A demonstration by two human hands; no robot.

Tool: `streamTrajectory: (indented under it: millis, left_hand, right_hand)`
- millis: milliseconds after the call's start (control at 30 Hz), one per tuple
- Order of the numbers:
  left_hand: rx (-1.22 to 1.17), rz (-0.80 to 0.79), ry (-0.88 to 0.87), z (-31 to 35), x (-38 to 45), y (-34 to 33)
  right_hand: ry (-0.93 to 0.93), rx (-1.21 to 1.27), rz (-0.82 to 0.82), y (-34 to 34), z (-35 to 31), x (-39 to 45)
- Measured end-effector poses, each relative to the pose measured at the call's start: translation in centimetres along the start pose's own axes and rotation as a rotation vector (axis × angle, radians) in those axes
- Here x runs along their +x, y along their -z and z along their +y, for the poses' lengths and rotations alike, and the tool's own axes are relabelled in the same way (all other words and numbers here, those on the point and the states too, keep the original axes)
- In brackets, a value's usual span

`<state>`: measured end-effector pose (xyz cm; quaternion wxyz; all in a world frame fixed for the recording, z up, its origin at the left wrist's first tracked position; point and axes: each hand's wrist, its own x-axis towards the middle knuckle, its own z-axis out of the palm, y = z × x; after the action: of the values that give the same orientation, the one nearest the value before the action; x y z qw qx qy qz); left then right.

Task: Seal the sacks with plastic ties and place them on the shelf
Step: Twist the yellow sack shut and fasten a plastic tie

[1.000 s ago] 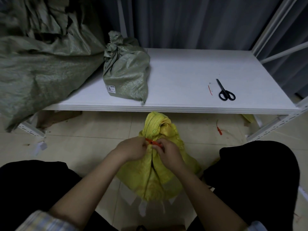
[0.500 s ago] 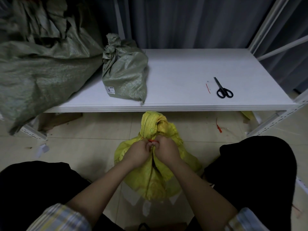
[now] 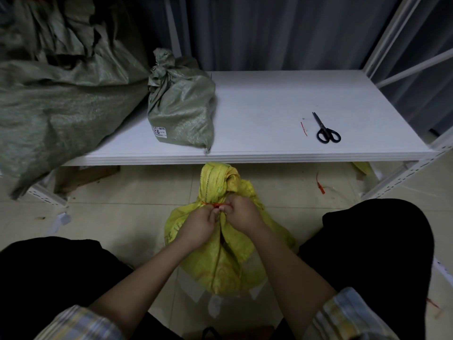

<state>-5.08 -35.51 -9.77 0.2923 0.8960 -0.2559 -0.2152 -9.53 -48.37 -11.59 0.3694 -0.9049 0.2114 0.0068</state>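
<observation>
A yellow woven sack (image 3: pixel 226 256) stands on the floor between my knees, its neck bunched into a tuft. A red plastic tie (image 3: pixel 213 205) circles that neck. My left hand (image 3: pixel 199 227) and my right hand (image 3: pixel 242 213) meet at the neck, fingers pinched on the tie and the gathered cloth. A small green sack (image 3: pixel 181 106), tied at the top and bearing a white label, sits on the white shelf (image 3: pixel 264 99).
A large crumpled green sack (image 3: pixel 54 94) lies over the shelf's left end. Black scissors (image 3: pixel 326 131) and a red tie scrap (image 3: pixel 304 128) lie on the shelf's right part. Another red tie (image 3: pixel 320 185) lies on the tiled floor. White shelf uprights (image 3: pixel 402 177) stand at right.
Both hands have stayed at the yellow sack's neck and shifted slightly, drawing closer together on the red tie. The view has tilted a little.
</observation>
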Motion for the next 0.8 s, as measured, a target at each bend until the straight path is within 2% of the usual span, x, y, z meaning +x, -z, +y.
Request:
streamTrajectory:
  millis: [167,233,500,700,800]
  left_hand:
    - [0.060,-0.023,0.026,1.1,1.6,0.3]
    - [0.070,0.004,0.047,1.7,2.9,0.0]
    - [0.174,0.038,0.026,5.1,8.3,-0.9]
    - [0.468,-0.044,0.009,8.1,11.1,-1.1]
    - [0.624,-0.078,-0.011,8.7,11.9,-1.4]
  right_hand:
    - [0.026,0.147,-0.036,1.8,1.6,0.3]
    - [0.001,0.176,0.002,2.9,2.6,0.7]
    - [-0.224,0.263,0.488,10.6,7.5,4.6]
    - [-0.352,0.106,0.612,15.8,11.6,9.6]
    - [-0.356,-0.024,0.654,17.4,14.0,12.3]
